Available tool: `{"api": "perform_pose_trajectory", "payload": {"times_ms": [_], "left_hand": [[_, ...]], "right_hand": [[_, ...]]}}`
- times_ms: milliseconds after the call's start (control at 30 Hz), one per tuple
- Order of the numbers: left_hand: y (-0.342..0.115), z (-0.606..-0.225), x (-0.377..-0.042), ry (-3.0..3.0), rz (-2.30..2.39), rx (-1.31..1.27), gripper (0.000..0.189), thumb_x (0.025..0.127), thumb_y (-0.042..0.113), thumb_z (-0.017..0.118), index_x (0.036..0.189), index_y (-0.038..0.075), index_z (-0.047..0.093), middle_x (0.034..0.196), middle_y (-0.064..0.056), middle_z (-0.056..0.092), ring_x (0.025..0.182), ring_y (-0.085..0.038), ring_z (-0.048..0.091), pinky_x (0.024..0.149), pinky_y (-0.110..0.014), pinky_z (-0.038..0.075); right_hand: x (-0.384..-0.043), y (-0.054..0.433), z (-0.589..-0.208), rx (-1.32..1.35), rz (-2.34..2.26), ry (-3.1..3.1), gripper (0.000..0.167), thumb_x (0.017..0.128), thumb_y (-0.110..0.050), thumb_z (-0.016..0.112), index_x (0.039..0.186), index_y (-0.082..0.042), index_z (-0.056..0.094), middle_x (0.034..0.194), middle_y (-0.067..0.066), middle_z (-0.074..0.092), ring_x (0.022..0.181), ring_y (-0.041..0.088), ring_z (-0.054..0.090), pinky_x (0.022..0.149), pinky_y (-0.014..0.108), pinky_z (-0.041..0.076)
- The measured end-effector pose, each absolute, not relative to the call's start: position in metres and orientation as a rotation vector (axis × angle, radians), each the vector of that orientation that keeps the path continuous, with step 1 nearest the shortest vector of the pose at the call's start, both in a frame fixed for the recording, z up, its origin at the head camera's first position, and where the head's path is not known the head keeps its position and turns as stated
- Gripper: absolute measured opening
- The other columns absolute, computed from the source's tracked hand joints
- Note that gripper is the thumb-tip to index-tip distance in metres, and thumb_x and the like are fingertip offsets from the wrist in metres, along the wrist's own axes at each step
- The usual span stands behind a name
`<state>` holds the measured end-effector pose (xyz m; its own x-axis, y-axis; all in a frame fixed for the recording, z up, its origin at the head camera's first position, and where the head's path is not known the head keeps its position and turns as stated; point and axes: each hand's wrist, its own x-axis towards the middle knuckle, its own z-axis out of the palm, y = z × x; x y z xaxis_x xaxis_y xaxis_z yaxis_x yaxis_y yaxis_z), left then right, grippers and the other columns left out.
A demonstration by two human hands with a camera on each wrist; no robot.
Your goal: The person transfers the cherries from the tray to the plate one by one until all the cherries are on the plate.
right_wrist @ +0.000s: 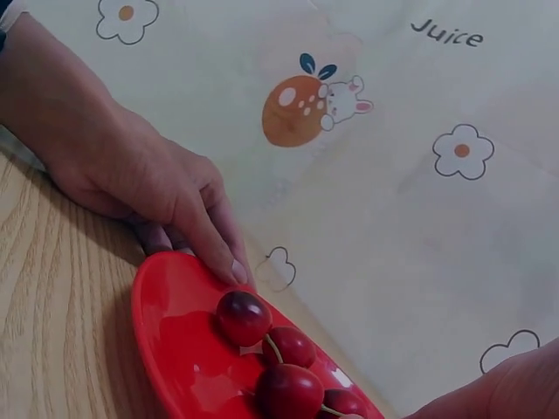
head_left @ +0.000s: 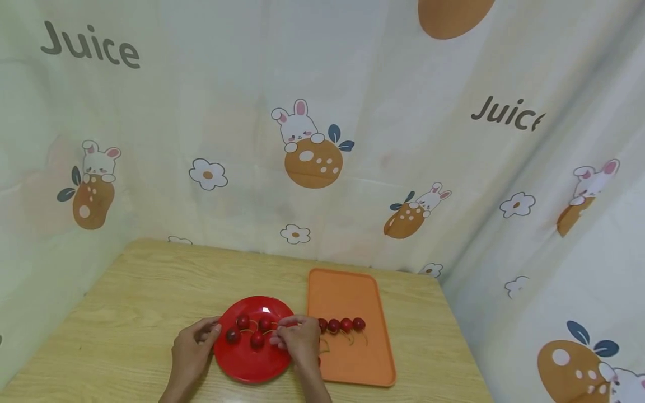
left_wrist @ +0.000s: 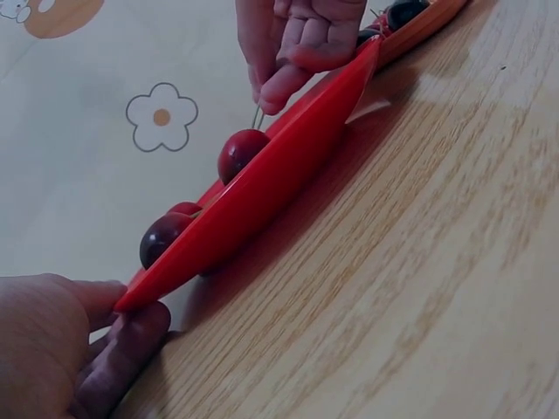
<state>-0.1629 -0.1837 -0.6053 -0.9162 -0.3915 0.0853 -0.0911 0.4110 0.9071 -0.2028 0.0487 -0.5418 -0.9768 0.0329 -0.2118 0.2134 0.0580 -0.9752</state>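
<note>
A glossy red plate [head_left: 252,366] lies on the table with several dark red cherries [head_left: 243,321] on it. At its left rim my left hand [head_left: 191,350] grips the edge, thumb on top and fingers underneath, as the left wrist view shows. Over the plate's right side, my right hand [head_left: 300,338] pinches the thin green stem [left_wrist: 258,118] of one cherry [left_wrist: 242,155]. That cherry sits low, close over the plate. The right wrist view shows other cherries [right_wrist: 244,318] with stems, while most of the right hand falls outside that view.
Right of the plate lies an orange tray [head_left: 347,291]. A row of several cherries [head_left: 346,324] with stems crosses it, and another, partly hidden by the right hand, lies lower down. Behind the wooden table [head_left: 176,274] hangs a printed curtain [head_left: 242,212].
</note>
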Motion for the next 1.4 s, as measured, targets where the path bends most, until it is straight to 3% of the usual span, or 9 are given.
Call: {"api": "perform_pose_trajectory", "payload": {"times_ms": [633, 1000, 1400], "left_hand": [[-0.185, -0.606, -0.164, -2.386, -1.506, 0.423, 0.024, 0.103, 0.015, 0.076, 0.125, 0.008, 0.081, 0.106, -0.011, 0.082, 0.077, 0.003, 0.066, 0.070, -0.019, 0.051], [-0.186, -0.606, -0.163, -2.408, -1.491, 0.401, 0.024, 0.104, 0.017, 0.076, 0.126, 0.008, 0.081, 0.109, -0.012, 0.082, 0.078, 0.002, 0.066, 0.073, -0.019, 0.050], [-0.187, -0.605, -0.163, -2.415, -1.484, 0.388, 0.024, 0.104, 0.015, 0.076, 0.126, 0.008, 0.081, 0.107, -0.010, 0.082, 0.077, 0.001, 0.065, 0.074, -0.019, 0.049]], "right_hand": [[-0.197, 0.031, -0.550, 0.089, -1.959, 2.379, 0.004, 0.090, 0.012, 0.074, 0.090, 0.008, 0.072, 0.066, 0.015, 0.076, 0.047, 0.018, 0.071, 0.046, 0.020, 0.050], [-0.194, 0.028, -0.553, 0.053, -1.815, 2.470, 0.009, 0.089, 0.014, 0.075, 0.087, 0.006, 0.072, 0.060, 0.008, 0.073, 0.045, 0.016, 0.070, 0.048, 0.026, 0.056], [-0.190, 0.026, -0.544, 0.095, -1.631, 2.543, 0.012, 0.092, 0.006, 0.080, 0.102, 0.009, 0.076, 0.062, 0.006, 0.072, 0.046, 0.013, 0.070, 0.049, 0.023, 0.054]]}}
